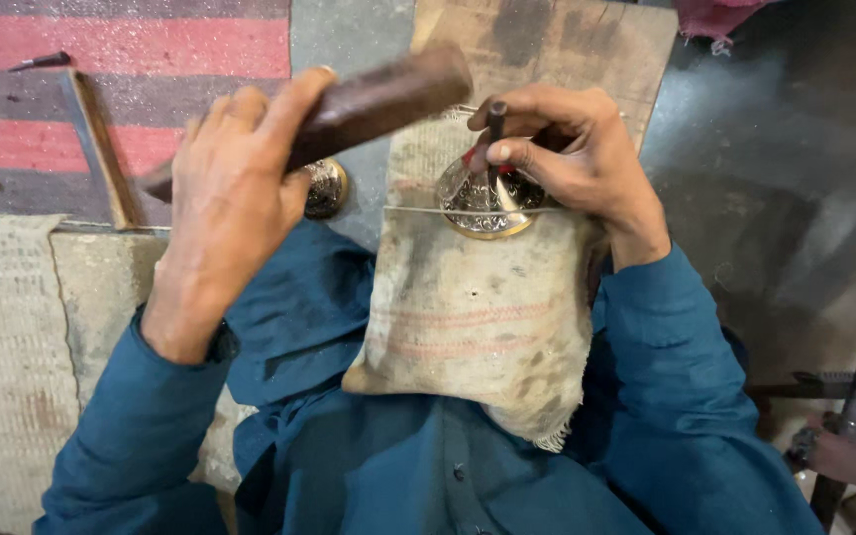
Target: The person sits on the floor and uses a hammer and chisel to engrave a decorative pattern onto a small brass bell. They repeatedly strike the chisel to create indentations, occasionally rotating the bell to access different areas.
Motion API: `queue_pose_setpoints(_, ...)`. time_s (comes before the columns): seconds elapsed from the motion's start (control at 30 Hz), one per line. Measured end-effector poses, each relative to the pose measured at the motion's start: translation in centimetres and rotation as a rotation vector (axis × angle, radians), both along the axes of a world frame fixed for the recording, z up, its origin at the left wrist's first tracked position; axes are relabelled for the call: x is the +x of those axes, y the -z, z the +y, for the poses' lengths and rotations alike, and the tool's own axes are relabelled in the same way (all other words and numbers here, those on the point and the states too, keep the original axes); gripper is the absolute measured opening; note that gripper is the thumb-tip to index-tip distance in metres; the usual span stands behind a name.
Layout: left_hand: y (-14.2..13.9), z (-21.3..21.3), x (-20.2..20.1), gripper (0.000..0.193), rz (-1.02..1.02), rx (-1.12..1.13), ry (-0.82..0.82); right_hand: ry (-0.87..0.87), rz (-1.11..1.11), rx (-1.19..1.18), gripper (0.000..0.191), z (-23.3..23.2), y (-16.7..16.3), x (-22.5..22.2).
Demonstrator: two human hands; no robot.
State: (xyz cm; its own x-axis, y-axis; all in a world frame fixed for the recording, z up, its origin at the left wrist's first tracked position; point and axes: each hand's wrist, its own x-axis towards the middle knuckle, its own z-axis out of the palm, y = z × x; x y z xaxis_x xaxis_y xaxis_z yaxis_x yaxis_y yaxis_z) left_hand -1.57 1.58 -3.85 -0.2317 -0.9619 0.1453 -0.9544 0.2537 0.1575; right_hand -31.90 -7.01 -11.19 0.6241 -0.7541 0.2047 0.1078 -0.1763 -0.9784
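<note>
The left hand [235, 193] hides the middle of the blurred wooden mallet [378, 99] and part of a second engraved disc [326, 188]. The punch [496, 124] tip vanishes behind right hand [567, 159] fingers.

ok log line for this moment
left hand: raised, grips mallet | right hand: holds punch on engraved brass piece | piece rests on sack
</note>
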Motion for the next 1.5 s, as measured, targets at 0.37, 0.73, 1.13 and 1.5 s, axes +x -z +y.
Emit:
queue_pose_setpoints(0.37, -1.3, -0.5, -1.7, 0.073, 0.238, 0.06, 0.01, 0.044, 0.098, -0.111, 0.023, 0.1, 0.1, -0.2)
queue_pose_setpoints(0.73, -1.6, -0.6, -1.6, 0.072, 0.168, -0.092, 0.134, 0.05, 0.093, -0.145, 0.025, -0.1, 0.5, -0.3)
queue_pose_setpoints(1.13, -2.4, -1.2, -1.4, 0.075, 0.063, -0.116, 0.123, 0.029, 0.025, -0.104, 0.025, -0.3, 1.3, -0.4)
queue_pose_setpoints(1.5, -2.5, -1.8, -1.1, 0.079, -0.002, -0.117, 0.133, -0.019, -0.058, -0.022, 0.02, -0.6, 2.0, -0.6)
